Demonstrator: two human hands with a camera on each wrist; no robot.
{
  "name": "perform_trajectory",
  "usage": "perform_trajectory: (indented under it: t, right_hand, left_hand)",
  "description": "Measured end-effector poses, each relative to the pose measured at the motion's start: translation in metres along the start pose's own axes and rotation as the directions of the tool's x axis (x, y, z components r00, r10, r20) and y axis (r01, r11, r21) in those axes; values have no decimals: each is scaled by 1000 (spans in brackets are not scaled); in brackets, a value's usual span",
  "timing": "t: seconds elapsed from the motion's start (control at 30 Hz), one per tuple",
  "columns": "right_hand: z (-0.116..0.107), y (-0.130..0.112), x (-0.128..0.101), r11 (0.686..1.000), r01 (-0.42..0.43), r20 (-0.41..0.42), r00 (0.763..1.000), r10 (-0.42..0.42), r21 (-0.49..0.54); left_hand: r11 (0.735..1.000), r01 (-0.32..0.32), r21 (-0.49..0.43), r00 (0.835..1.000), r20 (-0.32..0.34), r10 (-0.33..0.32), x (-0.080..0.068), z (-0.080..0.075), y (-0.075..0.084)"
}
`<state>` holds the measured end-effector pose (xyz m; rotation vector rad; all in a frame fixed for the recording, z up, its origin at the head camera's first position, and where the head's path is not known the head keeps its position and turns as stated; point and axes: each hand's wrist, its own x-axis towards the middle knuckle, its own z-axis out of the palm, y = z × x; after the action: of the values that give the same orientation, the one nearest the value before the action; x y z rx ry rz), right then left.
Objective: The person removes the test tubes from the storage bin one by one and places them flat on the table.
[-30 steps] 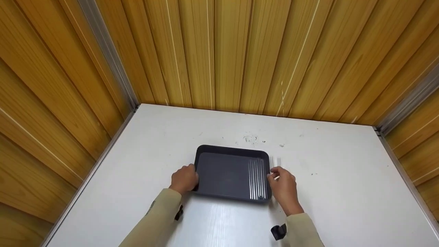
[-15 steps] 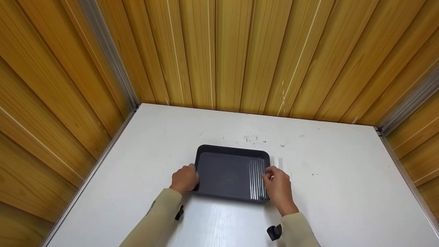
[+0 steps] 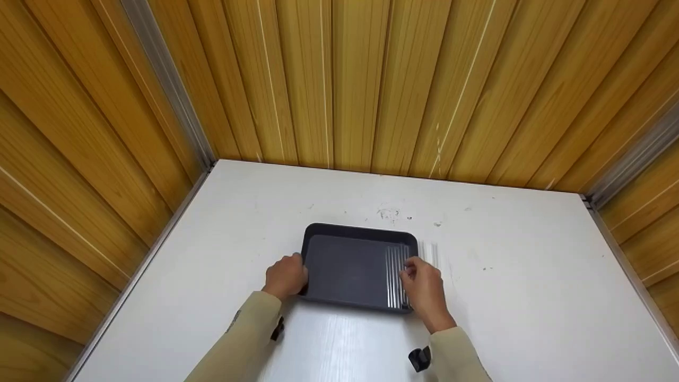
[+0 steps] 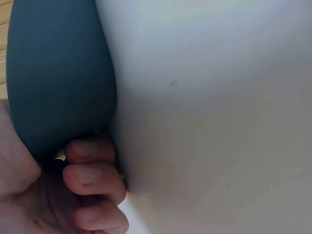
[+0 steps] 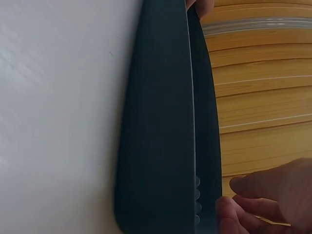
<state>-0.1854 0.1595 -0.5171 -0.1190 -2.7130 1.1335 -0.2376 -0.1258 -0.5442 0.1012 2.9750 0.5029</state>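
In the head view a dark grey rectangular tray [image 3: 347, 270] lies on the white table. Several clear, thin tubes [image 3: 393, 281] lie side by side along its right end. My left hand [image 3: 285, 275] grips the tray's left wall, and the left wrist view shows its fingers [image 4: 92, 178] curled under the tray's edge. Over the tray's right end is my right hand [image 3: 424, 286], with thumb and index finger pinching a clear tube at the row's right side; most of this tube is hidden. In the right wrist view, rounded tube ends [image 5: 197, 194] show just over the tray's rim.
More clear tubes [image 3: 431, 252] lie on the table right of the tray, partly behind my right hand. Small dark marks [image 3: 389, 214] dot the white table [image 3: 530, 297]. Wood-look panels [image 3: 353, 85] stand along its back and sides.
My right hand has moved left from the tray's right rim to over the tube row, with its fingers still pinched. The left hand and tray have stayed in place.
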Motion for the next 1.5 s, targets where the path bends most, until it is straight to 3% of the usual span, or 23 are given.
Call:
perform_trajectory:
  t: [0.37,0.83,1.5]
  right_hand:
    - [9,-2,0,1000,-13,43,999,13,-8]
    - [18,-1,0,999,11,83,996,-7,-48]
    - [26,-1,2,996,68,84,994,-63,-57]
  left_hand:
    - [1000,24,2,1000,19,-24,0,-1,0]
    - [1000,-9,0,1000,-10,9,-1,4,-3]
    - [1000,-2,-1,1000,-2,2,0,0,-2]
